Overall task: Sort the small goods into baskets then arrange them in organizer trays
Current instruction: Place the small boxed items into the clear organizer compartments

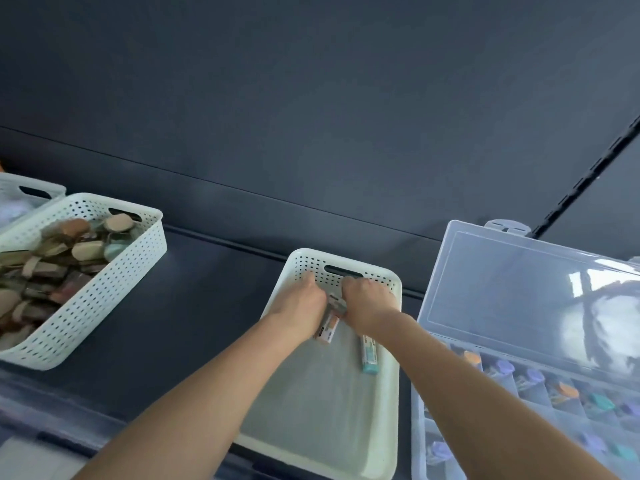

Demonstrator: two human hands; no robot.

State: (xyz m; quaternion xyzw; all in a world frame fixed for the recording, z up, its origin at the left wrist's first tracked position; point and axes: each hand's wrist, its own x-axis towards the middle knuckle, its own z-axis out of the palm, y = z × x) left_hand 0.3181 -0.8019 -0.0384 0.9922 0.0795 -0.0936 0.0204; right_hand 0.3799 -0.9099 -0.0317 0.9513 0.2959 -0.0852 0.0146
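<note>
Right now the fingers (309,281) of the left hand (299,304) are curled round an orange-and-white pack (328,330), whose end sticks out from under the palm toward 6 o'clock. The right hand (369,304) has its fingers bent down close beside a small grey piece (337,303); whether they grip it I cannot tell. A teal pack (370,355) lies on the basket floor just under the right wrist.

Both hands work at the 12 o'clock end of the middle basket (304,263). It shows little else inside, so it looks nearly cleared.

At 3 o'clock the organizer tray (418,455) stands with its lid (519,289) up, and many compartments hold coloured goods (566,389). At 9 o'clock a heaped basket (114,282) of mixed goods (52,268) waits, so much arranging seems left. Another basket (14,188) sits at 10 o'clock.

All rest on the dark surface (194,306). Only the middle basket's own wall stands between the hands and the tray.
</note>
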